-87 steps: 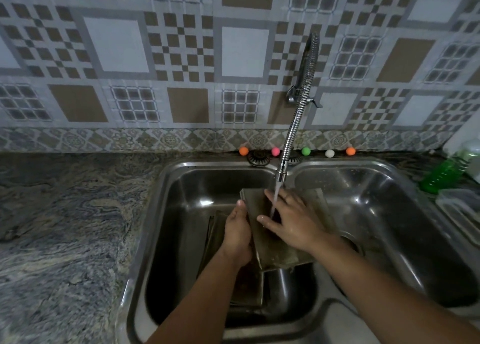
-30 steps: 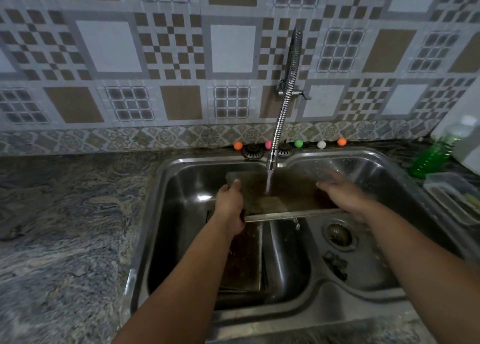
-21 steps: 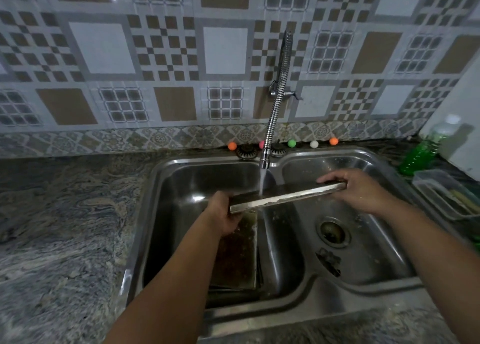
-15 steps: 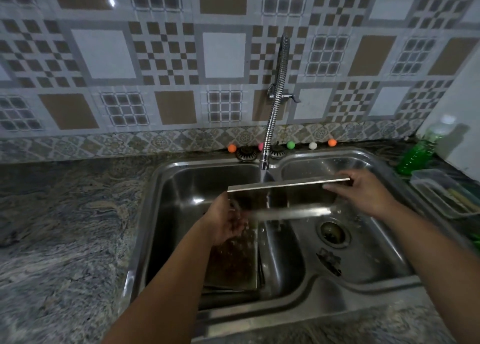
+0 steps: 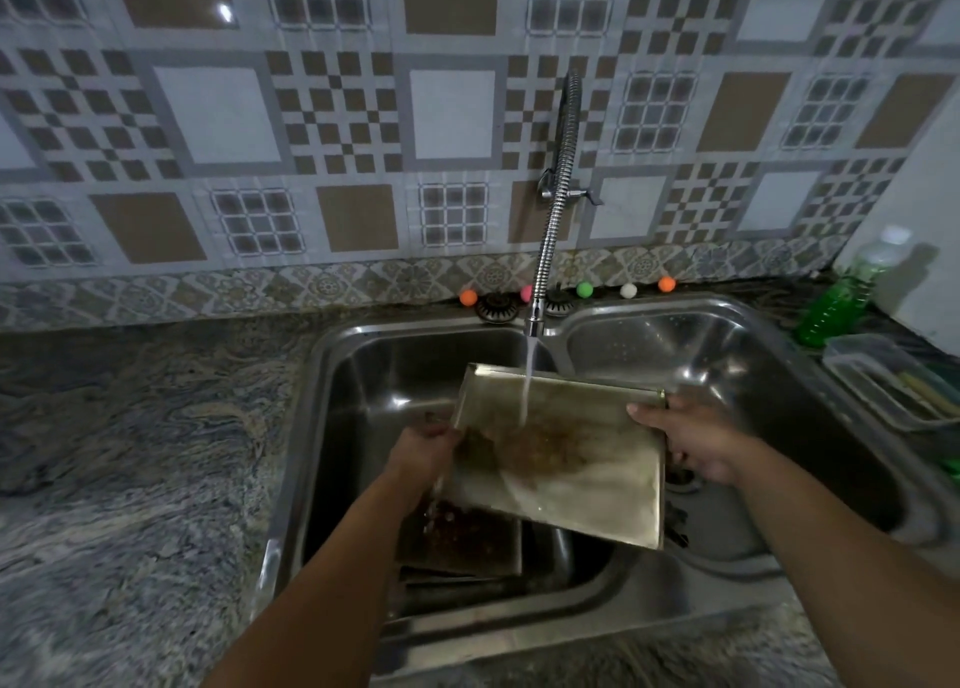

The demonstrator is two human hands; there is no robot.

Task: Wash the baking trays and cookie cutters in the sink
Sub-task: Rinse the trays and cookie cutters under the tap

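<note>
Both hands, left (image 5: 423, 451) and right (image 5: 696, 446), grip a stained rectangular metal baking tray (image 5: 563, 459) over the double steel sink (image 5: 727, 355) set in a mottled granite counter (image 5: 145, 459)

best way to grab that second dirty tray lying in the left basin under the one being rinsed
Take the second tray by its raised near rim, coming from the front of the sink. It lies low in the left basin, and the held tray and left hand cover its far end.

no text, label, brand or number can be read anywhere in this view.
</note>
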